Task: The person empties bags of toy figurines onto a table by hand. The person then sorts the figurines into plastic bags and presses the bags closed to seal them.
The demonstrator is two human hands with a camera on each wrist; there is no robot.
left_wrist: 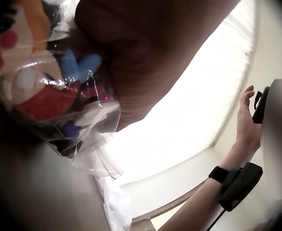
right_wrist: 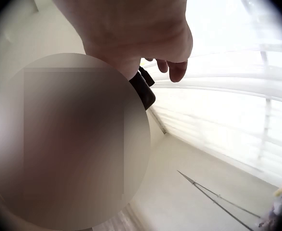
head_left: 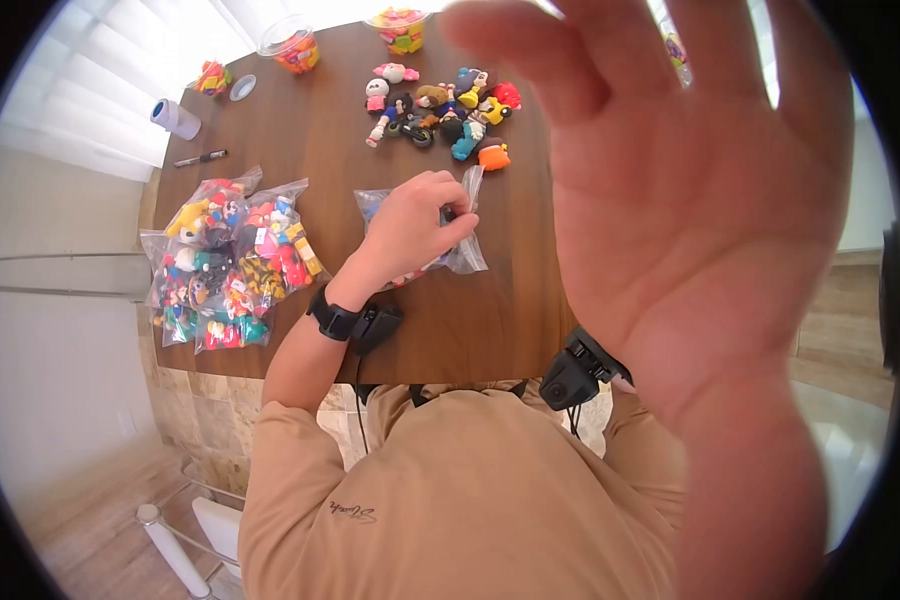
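My left hand (head_left: 420, 222) is over a clear plastic bag of toy figures (head_left: 468, 258) on the table, its fingers curled down onto it and gripping it. Up close in the left wrist view, the bag (left_wrist: 44, 91) shows red, blue and peach toy parts through the plastic, beside the underside of the hand. My right hand (head_left: 705, 190) is raised close in front of the head camera, palm showing and fingers extended, holding nothing visible. In the left wrist view the right hand (left_wrist: 248, 125) is up beside a black head-worn device (left_wrist: 261, 105).
Loose toy figures (head_left: 440, 110) lie in a group beyond the left hand. Filled toy bags (head_left: 235, 265) are at the left, with a marker (head_left: 201, 158) and a white cylinder (head_left: 176, 119) behind. Tubs of colourful pieces (head_left: 295, 52) stand along the table's far edge.
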